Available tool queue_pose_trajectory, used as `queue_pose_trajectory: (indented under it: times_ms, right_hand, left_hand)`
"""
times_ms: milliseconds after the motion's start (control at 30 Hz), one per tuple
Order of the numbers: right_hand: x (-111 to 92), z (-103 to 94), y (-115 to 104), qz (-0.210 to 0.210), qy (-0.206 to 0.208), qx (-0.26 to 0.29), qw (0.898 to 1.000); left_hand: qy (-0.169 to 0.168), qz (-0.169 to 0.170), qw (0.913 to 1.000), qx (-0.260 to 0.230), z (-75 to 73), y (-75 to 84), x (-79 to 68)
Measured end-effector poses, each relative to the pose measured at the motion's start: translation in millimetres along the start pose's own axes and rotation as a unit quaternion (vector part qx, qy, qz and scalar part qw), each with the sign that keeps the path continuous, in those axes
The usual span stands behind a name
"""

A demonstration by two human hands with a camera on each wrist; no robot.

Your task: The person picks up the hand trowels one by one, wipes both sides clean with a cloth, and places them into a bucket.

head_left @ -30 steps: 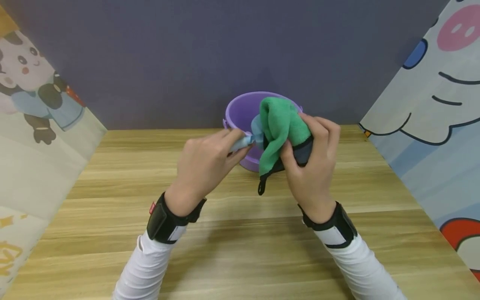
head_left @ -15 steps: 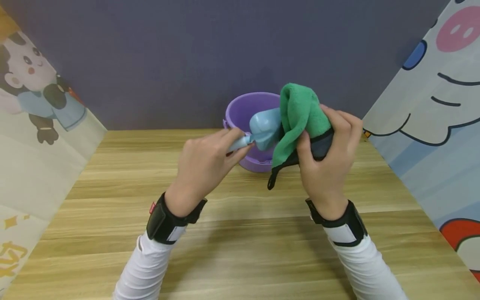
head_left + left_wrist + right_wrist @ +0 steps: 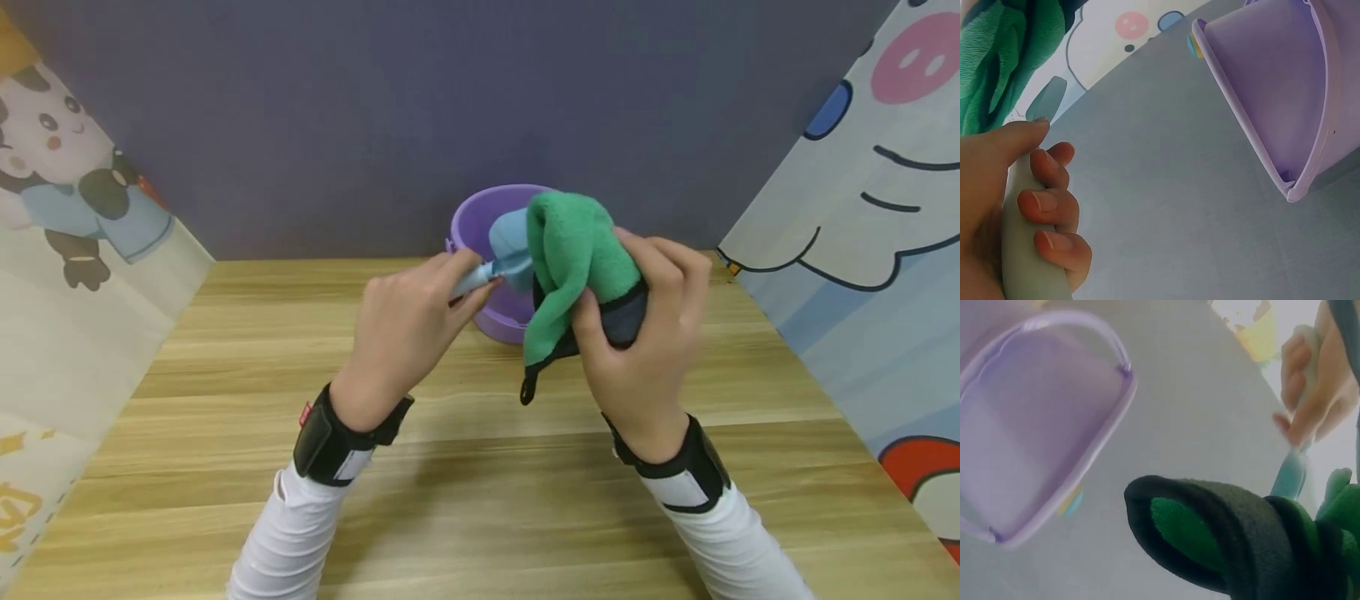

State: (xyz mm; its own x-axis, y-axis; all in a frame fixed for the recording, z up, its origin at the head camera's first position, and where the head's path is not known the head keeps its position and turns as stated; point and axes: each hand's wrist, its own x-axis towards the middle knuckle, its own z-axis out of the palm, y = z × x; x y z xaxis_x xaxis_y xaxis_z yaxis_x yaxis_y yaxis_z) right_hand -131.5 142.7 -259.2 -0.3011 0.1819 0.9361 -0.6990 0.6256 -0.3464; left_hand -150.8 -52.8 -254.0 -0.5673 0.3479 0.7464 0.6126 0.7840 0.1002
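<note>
A light blue toy shovel [image 3: 510, 233] is held by its handle in my left hand [image 3: 405, 329], with the thumb and fingers wrapped round it in the left wrist view. My right hand [image 3: 648, 346] grips a bunched cloth [image 3: 576, 242], green on one side and dark grey on the other. The cloth lies over the right part of the shovel's blade and hides it. A small black hanging loop [image 3: 528, 388] dangles from the cloth's lower corner. Both things are above and in front of the purple bucket's opening in the head view.
Behind the hands, a purple bucket [image 3: 497, 330] stands on the wood-grain table [image 3: 480, 500] near the dark back wall [image 3: 337, 125]. Its handle [image 3: 1329, 100] shows in the left wrist view. Cartoon-printed panels [image 3: 862, 225] flank the table on both sides.
My right hand slid the cloth right along the shovel's blade, baring most of it, then came back left and down over it. The left hand has barely moved; the shovel has tilted slightly.
</note>
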Motion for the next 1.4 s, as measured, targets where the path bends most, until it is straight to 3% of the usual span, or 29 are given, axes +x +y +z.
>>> queue_pose_trajectory:
  times_ms: [300, 467, 800, 1033, 1400]
  right_hand:
    - [-22.7, 8.8, -13.6, -0.044, -0.118, 0.027, 0.992]
    - [-28.2, 12.2, -13.8, -0.052, -0.140, 0.021, 0.989]
    - [-25.7, 11.2, -6.5, -0.045, -0.126, 0.020, 0.991]
    - [-20.1, 9.5, -1.3, -0.034, -0.094, 0.026, 0.995]
    - [-12.7, 8.7, 10.0, -0.020, -0.058, -0.009, 0.998]
  left_hand:
    - [0.020, -0.022, 0.9994, 0.016, 0.4, -0.9, -0.4]
    - [0.015, -0.037, 0.9992, 0.002, -0.6, 1.8, -1.0]
    - [0.003, -0.002, 0.9999, -0.016, 0.5, 4.0, -0.5]
    - [0.004, 0.031, 0.9995, -0.003, 2.9, 4.5, -1.2]
    - [0.004, 0.042, 0.9991, 0.008, 3.0, 5.6, 0.0]
